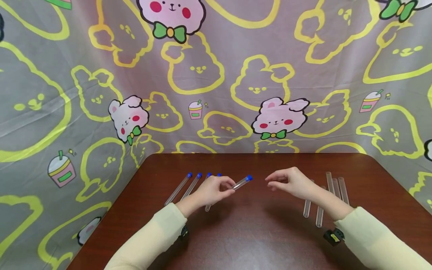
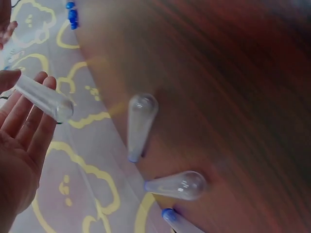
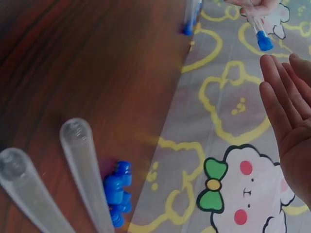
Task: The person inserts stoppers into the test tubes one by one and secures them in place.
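My left hand [image 1: 213,191] pinches a clear test tube [image 1: 240,183] between thumb and fingers, above the table. A blue cap [image 1: 249,177] sits on the tube's end that points to the right. In the left wrist view, the tube's rounded bottom [image 2: 64,109] sticks out past the fingers. Across a gap from that cap, my right hand [image 1: 293,182] hovers with its fingers extended and holds nothing. Its fingertips [image 3: 267,62] are close to the blue cap in the right wrist view.
Several capped test tubes [image 1: 177,189] lie side by side at the left, partly behind my left arm. At the right are several uncapped tubes [image 1: 343,190], some overlapped by my right forearm. Loose blue caps [image 3: 116,189] lie beside them. A patterned curtain [image 1: 216,75] surrounds the brown table [image 1: 243,240].
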`<action>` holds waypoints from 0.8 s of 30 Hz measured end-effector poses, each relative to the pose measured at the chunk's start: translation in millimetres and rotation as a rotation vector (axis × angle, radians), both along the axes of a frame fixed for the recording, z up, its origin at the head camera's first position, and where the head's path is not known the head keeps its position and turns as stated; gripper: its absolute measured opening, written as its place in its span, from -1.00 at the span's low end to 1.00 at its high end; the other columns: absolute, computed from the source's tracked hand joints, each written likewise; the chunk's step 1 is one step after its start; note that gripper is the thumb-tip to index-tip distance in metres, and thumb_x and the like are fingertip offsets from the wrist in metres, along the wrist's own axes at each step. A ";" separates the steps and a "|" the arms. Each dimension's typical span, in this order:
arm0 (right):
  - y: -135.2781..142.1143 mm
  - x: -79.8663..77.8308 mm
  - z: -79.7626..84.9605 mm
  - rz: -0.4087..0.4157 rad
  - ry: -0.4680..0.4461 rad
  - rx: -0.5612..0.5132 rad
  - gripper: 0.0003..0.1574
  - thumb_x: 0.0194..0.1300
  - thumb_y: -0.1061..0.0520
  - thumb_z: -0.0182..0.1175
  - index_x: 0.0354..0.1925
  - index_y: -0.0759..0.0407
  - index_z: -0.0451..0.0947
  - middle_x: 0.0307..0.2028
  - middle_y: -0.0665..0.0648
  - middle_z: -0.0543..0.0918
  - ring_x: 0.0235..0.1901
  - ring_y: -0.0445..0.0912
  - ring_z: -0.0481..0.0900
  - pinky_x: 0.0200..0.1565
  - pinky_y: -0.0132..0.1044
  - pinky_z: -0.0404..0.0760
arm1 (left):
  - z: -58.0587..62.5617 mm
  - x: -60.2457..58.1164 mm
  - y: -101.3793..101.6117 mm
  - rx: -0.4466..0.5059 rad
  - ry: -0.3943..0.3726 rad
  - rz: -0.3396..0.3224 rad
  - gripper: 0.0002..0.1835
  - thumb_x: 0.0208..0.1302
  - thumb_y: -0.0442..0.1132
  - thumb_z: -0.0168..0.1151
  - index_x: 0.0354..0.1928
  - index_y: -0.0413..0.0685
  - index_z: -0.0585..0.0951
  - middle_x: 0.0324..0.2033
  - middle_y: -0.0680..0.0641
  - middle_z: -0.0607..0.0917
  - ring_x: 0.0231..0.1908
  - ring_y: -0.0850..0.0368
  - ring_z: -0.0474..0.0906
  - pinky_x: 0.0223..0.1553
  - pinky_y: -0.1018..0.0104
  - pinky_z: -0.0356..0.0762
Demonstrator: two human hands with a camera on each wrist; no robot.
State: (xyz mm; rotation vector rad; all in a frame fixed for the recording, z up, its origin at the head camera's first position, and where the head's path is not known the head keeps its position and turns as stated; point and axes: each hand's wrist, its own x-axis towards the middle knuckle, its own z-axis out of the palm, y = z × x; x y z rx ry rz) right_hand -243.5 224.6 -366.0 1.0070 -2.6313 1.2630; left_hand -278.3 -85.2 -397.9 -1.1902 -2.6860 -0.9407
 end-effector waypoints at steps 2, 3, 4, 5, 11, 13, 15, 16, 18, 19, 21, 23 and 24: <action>4.0 -0.1 -2.9 -0.011 0.005 0.013 -0.77 0.23 0.29 0.32 -0.10 0.28 0.66 -0.34 0.03 0.74 -0.38 -0.09 0.71 -0.40 -0.32 0.61 | -2.5 -2.9 -0.6 -0.013 -0.007 0.019 -0.83 0.27 -0.17 0.33 -0.12 0.02 0.65 -0.32 0.13 0.75 -0.32 0.35 0.60 -0.31 0.40 0.46; 6.1 0.1 -4.5 -0.016 0.008 0.022 -0.76 0.23 0.28 0.32 -0.10 0.28 0.66 -0.34 0.02 0.74 -0.39 -0.11 0.71 -0.39 -0.31 0.61 | -3.9 -4.3 -0.7 -0.018 -0.009 0.028 -0.83 0.28 -0.18 0.33 -0.12 0.01 0.65 -0.32 0.14 0.74 -0.32 0.35 0.60 -0.30 0.39 0.47; 8.0 0.4 -6.2 -0.025 0.010 0.031 -0.76 0.23 0.27 0.32 -0.10 0.27 0.66 -0.35 0.01 0.74 -0.39 -0.14 0.70 -0.39 -0.31 0.62 | -4.7 -5.4 -0.8 -0.025 -0.009 0.038 -0.84 0.28 -0.18 0.33 -0.13 0.01 0.65 -0.33 0.14 0.74 -0.32 0.34 0.60 -0.29 0.39 0.48; 9.7 0.7 -8.0 -0.035 0.008 0.040 -0.76 0.23 0.26 0.33 -0.10 0.26 0.66 -0.35 -0.01 0.74 -0.40 -0.17 0.69 -0.39 -0.32 0.62 | -5.6 -6.9 -0.9 -0.028 -0.007 0.042 -0.85 0.28 -0.19 0.32 -0.14 0.00 0.65 -0.35 0.15 0.73 -0.33 0.34 0.59 -0.29 0.39 0.48; 20.1 3.0 -16.7 -0.067 0.010 0.060 -0.76 0.22 0.26 0.33 -0.10 0.24 0.66 -0.33 0.02 0.74 -0.40 -0.10 0.69 -0.38 -0.32 0.62 | -8.3 -15.6 -1.4 -0.031 -0.018 0.055 -0.82 0.26 -0.24 0.34 -0.12 -0.10 0.64 -0.45 0.16 0.62 -0.44 0.32 0.51 -0.37 0.42 0.48; 23.8 3.7 -18.5 -0.071 0.015 0.060 -0.76 0.22 0.28 0.32 -0.11 0.25 0.66 -0.34 0.03 0.73 -0.40 -0.04 0.69 -0.40 -0.32 0.61 | -8.7 -17.2 -2.3 -0.031 -0.038 0.057 -0.77 0.26 -0.25 0.34 -0.07 -0.13 0.62 -0.47 0.16 0.60 -0.47 0.32 0.50 -0.40 0.42 0.48; 27.6 4.2 -20.0 -0.073 0.022 0.066 -0.77 0.22 0.28 0.32 -0.12 0.26 0.66 -0.36 0.02 0.73 -0.41 -0.02 0.68 -0.43 -0.32 0.59 | -9.7 -18.9 -3.8 -0.033 -0.056 0.058 -0.72 0.26 -0.25 0.34 -0.01 -0.15 0.59 -0.48 0.16 0.60 -0.51 0.33 0.50 -0.44 0.42 0.48; 29.6 4.7 -20.8 -0.077 0.021 0.071 -0.78 0.23 0.27 0.32 -0.12 0.25 0.66 -0.38 0.01 0.73 -0.41 -0.03 0.68 -0.44 -0.33 0.58 | -10.2 -19.7 -4.4 -0.033 -0.067 0.060 -0.69 0.26 -0.26 0.34 0.01 -0.16 0.57 -0.49 0.15 0.60 -0.52 0.33 0.50 -0.46 0.42 0.48; 33.6 5.7 -22.1 -0.089 0.018 0.084 -0.78 0.24 0.25 0.32 -0.12 0.23 0.66 -0.39 -0.02 0.72 -0.41 -0.04 0.68 -0.45 -0.33 0.57 | -11.6 -21.2 -5.9 -0.034 -0.083 0.064 -0.66 0.26 -0.27 0.34 0.04 -0.17 0.55 -0.50 0.15 0.61 -0.55 0.34 0.50 -0.49 0.43 0.48; 35.8 6.0 -22.7 -0.092 0.020 0.090 -0.78 0.24 0.24 0.32 -0.12 0.23 0.66 -0.38 -0.02 0.72 -0.41 -0.04 0.68 -0.45 -0.33 0.57 | -12.4 -22.0 -6.6 -0.034 -0.086 0.066 -0.65 0.25 -0.27 0.35 0.05 -0.17 0.54 -0.51 0.14 0.62 -0.56 0.34 0.50 -0.50 0.43 0.48; 40.4 6.9 -23.4 -0.097 0.027 0.100 -0.78 0.24 0.24 0.33 -0.11 0.22 0.66 -0.36 0.02 0.73 -0.41 -0.03 0.67 -0.45 -0.32 0.57 | -13.4 -23.3 -7.5 -0.032 -0.089 0.067 -0.62 0.23 -0.29 0.36 0.06 -0.20 0.53 -0.52 0.13 0.63 -0.57 0.34 0.50 -0.52 0.44 0.48; 45.1 7.8 -24.1 -0.102 0.034 0.110 -0.77 0.24 0.24 0.33 -0.11 0.21 0.66 -0.33 0.06 0.73 -0.41 -0.02 0.67 -0.43 -0.32 0.58 | -14.5 -24.3 -7.9 -0.034 -0.107 0.071 -0.60 0.21 -0.30 0.38 0.06 -0.21 0.52 -0.53 0.11 0.63 -0.60 0.33 0.50 -0.54 0.44 0.49; 47.3 8.3 -24.6 -0.103 0.045 0.117 -0.78 0.23 0.24 0.33 -0.11 0.21 0.66 -0.32 0.07 0.73 -0.42 -0.03 0.67 -0.43 -0.32 0.58 | -15.0 -24.6 -7.9 -0.032 -0.125 0.072 -0.60 0.21 -0.31 0.38 0.07 -0.22 0.51 -0.54 0.11 0.63 -0.62 0.31 0.51 -0.56 0.43 0.49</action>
